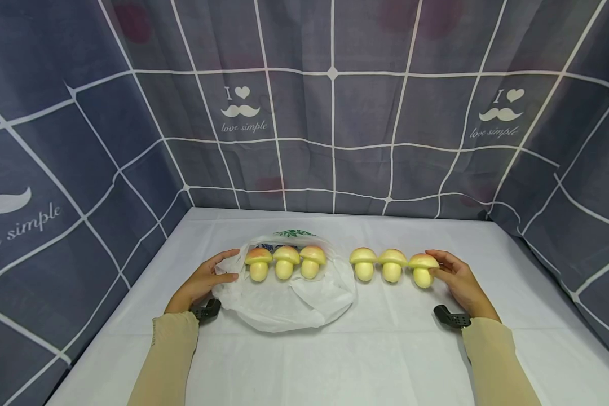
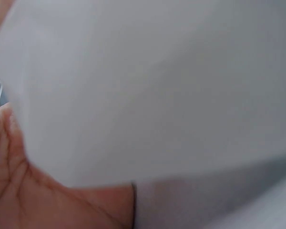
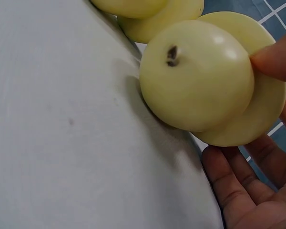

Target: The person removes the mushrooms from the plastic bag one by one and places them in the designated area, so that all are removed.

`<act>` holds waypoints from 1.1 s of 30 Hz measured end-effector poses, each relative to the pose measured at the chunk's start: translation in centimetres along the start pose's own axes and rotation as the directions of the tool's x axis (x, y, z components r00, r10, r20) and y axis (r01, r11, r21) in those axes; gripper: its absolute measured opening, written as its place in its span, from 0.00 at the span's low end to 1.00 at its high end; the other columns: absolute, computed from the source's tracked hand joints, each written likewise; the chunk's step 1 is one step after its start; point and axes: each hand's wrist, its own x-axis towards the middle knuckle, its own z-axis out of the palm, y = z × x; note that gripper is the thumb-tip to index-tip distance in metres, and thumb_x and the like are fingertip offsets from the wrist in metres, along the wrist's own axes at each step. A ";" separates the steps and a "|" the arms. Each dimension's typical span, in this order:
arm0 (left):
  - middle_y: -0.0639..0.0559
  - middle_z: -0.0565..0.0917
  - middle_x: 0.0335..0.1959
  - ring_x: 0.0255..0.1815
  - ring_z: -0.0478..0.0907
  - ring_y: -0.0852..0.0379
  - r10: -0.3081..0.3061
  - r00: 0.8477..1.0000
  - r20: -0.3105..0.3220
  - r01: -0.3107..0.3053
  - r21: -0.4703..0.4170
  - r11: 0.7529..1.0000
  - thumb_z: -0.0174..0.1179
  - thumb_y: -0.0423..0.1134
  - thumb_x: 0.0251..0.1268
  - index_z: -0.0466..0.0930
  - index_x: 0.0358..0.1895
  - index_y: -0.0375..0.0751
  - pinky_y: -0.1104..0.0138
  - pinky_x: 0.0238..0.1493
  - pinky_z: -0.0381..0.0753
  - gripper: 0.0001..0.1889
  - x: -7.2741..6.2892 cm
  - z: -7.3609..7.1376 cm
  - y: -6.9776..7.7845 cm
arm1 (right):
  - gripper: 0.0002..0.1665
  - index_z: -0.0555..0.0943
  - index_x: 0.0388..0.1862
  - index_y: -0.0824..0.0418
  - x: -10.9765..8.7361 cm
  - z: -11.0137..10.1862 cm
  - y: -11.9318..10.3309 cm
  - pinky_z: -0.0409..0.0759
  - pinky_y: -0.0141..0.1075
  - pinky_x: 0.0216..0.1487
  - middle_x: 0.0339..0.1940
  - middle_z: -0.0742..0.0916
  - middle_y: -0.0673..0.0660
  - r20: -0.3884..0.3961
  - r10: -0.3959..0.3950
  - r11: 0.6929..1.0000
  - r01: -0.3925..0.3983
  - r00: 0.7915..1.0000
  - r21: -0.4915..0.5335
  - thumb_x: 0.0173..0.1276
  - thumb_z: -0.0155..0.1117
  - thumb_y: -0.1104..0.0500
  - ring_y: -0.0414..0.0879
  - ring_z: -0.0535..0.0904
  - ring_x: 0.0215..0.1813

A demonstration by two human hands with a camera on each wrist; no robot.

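In the head view my left hand [image 1: 201,283] holds the left edge of a white plastic bag [image 1: 279,304] between thumb and fingers. Close up, the bag's film [image 2: 148,95] covers most of the left wrist view and hides the fingertips. Three toy mushrooms, the middle one [image 1: 285,262] among them, lie in a row at the bag's opening. Another row of three lies to the right of the bag on the table. My right hand [image 1: 459,282] pinches the rightmost mushroom [image 1: 423,270] of that row by its cap, with the thumb [image 3: 279,57] against it.
A white cloth covers the table [image 1: 385,361]. Dark grid-patterned curtains [image 1: 304,113] stand behind it and along both sides. Next to the held mushroom lie its row mates, a middle one [image 1: 391,265] and a left one [image 1: 363,264] beside the bag's right edge.
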 end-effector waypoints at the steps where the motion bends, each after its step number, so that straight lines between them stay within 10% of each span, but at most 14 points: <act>1: 0.30 0.50 0.88 0.79 0.61 0.31 -0.003 1.000 -0.001 0.003 -0.002 1.000 0.70 0.31 0.73 0.58 0.86 0.33 0.66 0.52 0.85 0.43 0.0 0.0 0.0 | 0.26 0.76 0.72 0.72 0.0 0.0 0.0 0.74 0.19 0.57 0.54 0.85 0.28 0.004 0.000 1.000 0.000 1.000 0.000 0.77 0.66 0.69 0.29 0.79 0.56; 23: 0.32 0.51 0.88 0.65 0.77 0.47 -0.044 0.999 0.001 0.044 -0.033 0.999 0.70 0.33 0.74 0.58 0.87 0.37 0.63 0.50 0.88 0.43 -0.1 0.0 0.3 | 0.34 0.70 0.79 0.72 0.0 0.1 -0.1 0.73 0.20 0.58 0.55 0.83 0.30 0.003 -0.015 1.000 0.015 1.000 -0.003 0.79 0.68 0.66 0.28 0.78 0.57; 33: 0.32 0.50 0.88 0.74 0.68 0.35 -0.040 0.999 -0.001 0.040 -0.031 0.999 0.70 0.32 0.74 0.58 0.87 0.37 0.64 0.51 0.87 0.43 0.0 0.0 0.3 | 0.33 0.71 0.78 0.73 -0.1 0.1 -0.2 0.73 0.20 0.58 0.55 0.84 0.30 0.005 -0.010 1.000 0.010 1.000 0.004 0.78 0.68 0.67 0.29 0.79 0.57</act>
